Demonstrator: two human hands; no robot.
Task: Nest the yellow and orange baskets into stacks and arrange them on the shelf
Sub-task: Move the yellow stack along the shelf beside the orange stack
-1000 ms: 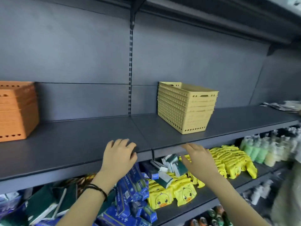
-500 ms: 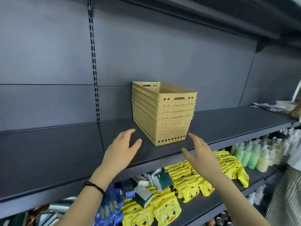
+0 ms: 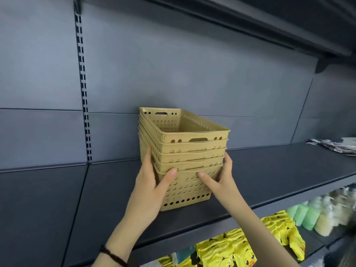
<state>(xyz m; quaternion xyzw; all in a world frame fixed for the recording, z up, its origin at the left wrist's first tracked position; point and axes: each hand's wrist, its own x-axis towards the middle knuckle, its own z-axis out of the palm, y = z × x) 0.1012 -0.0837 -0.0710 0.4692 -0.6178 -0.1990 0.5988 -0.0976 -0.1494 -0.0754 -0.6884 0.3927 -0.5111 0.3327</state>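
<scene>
Presently, stack: five yellow baskets [image 3: 185, 151] are seen nested one inside another, standing upright on the dark shelf [image 3: 269, 180] near its front edge, with the long side angled toward the back panel [image 3: 173, 64].
Left hand: the left hand [image 3: 152, 189] is pressed against the left front corner of the stack, fingers laid up the side wall and the thumb set across the front face just under the lowest rim.
Right hand: the right hand [image 3: 221, 178] is placed at the right front corner, fingers wrapped round the side and the thumb stretched across the front face toward the other thumb.
Grip: the stack is clasped between both hands; whether it is lifted off the shelf cannot be told.
Wrist: a dark band [image 3: 113, 256] is worn on the left wrist.
Lower shelf: yellow packets [image 3: 240, 249] and pale green bottles [image 3: 306, 214] are stored below.
Far right: crumpled papers [image 3: 335, 145] are laid on the same shelf, well apart from the stack.
</scene>
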